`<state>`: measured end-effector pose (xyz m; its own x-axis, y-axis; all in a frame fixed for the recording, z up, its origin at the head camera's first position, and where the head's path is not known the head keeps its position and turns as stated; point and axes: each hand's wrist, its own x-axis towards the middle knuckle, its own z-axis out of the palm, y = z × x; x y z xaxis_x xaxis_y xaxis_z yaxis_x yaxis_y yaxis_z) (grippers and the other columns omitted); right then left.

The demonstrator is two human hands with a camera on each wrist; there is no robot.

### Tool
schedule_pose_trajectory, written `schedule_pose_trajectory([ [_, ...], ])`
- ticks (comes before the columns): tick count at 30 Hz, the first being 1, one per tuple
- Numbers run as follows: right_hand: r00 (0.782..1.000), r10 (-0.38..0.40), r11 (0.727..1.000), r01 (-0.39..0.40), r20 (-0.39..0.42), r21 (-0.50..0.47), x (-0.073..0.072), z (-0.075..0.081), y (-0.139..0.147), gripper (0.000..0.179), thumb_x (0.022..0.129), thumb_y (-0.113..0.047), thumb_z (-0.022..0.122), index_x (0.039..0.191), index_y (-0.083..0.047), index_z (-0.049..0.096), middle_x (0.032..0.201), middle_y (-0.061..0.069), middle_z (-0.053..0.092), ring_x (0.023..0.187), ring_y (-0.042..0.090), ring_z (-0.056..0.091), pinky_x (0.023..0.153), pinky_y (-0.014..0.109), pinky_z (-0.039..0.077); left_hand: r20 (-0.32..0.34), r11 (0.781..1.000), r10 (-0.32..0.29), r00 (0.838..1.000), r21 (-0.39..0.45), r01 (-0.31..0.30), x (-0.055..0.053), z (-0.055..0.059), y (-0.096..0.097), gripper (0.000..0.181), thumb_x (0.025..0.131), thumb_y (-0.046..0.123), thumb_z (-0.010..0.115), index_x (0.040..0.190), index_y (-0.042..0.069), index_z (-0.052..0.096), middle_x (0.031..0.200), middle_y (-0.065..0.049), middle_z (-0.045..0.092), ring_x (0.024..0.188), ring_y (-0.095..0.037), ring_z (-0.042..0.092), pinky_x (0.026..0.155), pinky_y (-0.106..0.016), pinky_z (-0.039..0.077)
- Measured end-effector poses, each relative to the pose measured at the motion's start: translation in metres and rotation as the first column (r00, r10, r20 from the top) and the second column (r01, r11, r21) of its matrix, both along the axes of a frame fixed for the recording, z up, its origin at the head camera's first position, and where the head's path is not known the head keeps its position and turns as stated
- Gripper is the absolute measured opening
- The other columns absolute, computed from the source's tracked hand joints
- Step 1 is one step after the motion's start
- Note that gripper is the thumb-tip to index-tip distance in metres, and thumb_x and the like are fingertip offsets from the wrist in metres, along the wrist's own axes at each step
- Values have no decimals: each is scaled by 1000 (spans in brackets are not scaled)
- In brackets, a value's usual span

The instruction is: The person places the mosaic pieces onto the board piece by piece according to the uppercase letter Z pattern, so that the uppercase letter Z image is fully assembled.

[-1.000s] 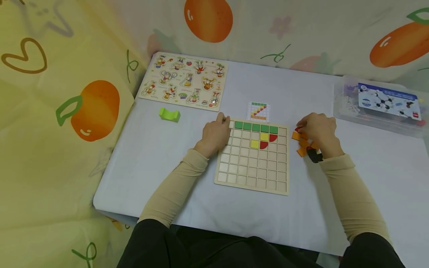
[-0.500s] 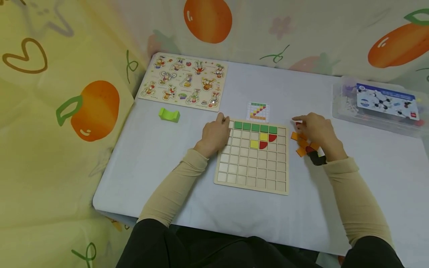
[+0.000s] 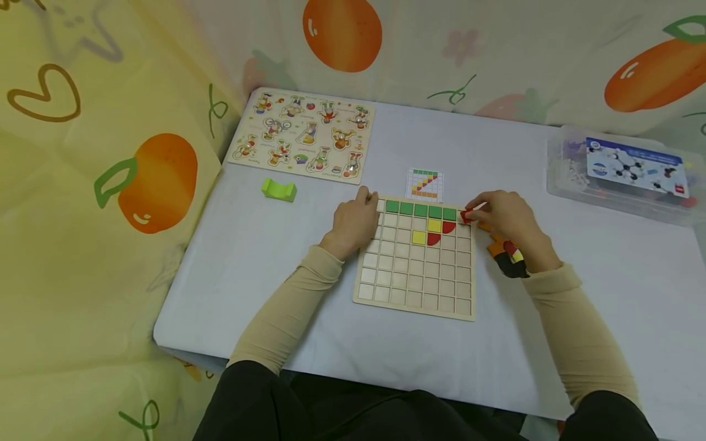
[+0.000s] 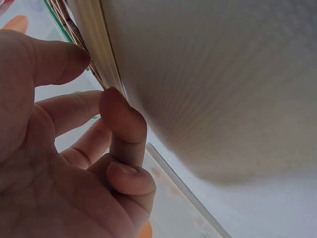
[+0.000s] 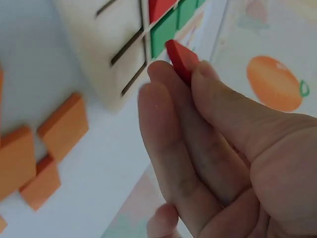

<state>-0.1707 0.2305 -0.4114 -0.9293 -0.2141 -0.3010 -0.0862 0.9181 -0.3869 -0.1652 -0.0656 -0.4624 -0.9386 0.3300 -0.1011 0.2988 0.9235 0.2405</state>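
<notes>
The piece (image 5: 181, 57) in the right fingers (image 5: 161, 116) is red. Near them, tiles (image 5: 64, 126) are orange, the gridded board (image 3: 415, 269) beige.

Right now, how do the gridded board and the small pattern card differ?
The gridded board is much larger than the pattern card. The pattern card includes an orange row on the side nearest the person; the gridded board shows none. The left hand holds the gridded board's left edge, while no hand is on the pattern card. Both have a grid with a green row at the far side.
</notes>
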Motion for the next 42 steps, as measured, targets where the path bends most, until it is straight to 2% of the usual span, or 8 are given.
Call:
schedule_pose_trajectory([
  [4,997,51,998,-49,56,-35,5,-3,-13,31,102,-29,65,119,-3,70,117,23,76,102,38,68,78,41,51,-2,1000,-4,1000,-7,4,-1,-1,0,52,108,24,54,153,-1,47,138,-15,56,75,-29,69,71,-42,58],
  [10,987,141,983,-130,81,-132,16,-13,-35,20,97,-24,73,107,-8,78,105,12,78,92,26,63,75,31,46,-4,1000,3,1000,-6,-3,-1,0,0,52,107,24,55,153,0,47,138,-14,55,77,-30,70,72,-43,59],
  [13,982,173,973,-157,82,-171,20,-18,-43,19,95,-21,75,104,-6,81,104,13,80,90,23,63,75,28,44,0,1000,-5,1000,-6,5,-1,0,0,53,108,24,54,153,0,46,138,-15,55,74,-28,68,71,-42,59],
  [17,975,200,972,-185,99,-146,23,-23,-54,21,94,-24,76,102,-6,82,99,12,81,83,19,62,70,26,44,-4,1000,-11,1000,-7,11,-2,1,0,52,108,24,54,153,-1,46,138,-15,56,67,-24,62,69,-41,59],
  [23,980,177,981,-167,92,-101,28,-26,-65,20,93,-28,76,96,-9,83,87,6,80,74,16,60,63,25,43,7,1000,-16,1000,-10,16,-2,1,0,53,108,25,54,154,0,45,140,-15,55,69,-24,64,71,-41,59],
  [32,987,157,985,-154,32,-76,32,-25,-70,20,86,-27,85,93,-9,81,83,5,78,74,18,65,63,25,43,22,999,-15,1000,-29,15,-3,0,1,54,108,26,53,155,1,44,141,-13,54,70,-23,64,71,-39,59],
  [36,991,130,989,-127,34,-74,32,-23,-68,20,87,-28,83,94,-9,82,85,7,79,76,19,65,64,25,43,44,999,-12,999,-33,13,-4,0,0,54,109,27,51,156,2,42,143,-13,52,71,-23,64,71,-39,58],
  [42,998,58,997,-56,38,-57,29,-18,-47,24,90,-30,80,99,-8,81,97,13,79,88,28,65,68,27,43,66,1000,-3,998,-29,5,-3,-1,-1,55,109,27,50,158,2,39,145,-13,50,78,-27,68,75,-41,58],
])
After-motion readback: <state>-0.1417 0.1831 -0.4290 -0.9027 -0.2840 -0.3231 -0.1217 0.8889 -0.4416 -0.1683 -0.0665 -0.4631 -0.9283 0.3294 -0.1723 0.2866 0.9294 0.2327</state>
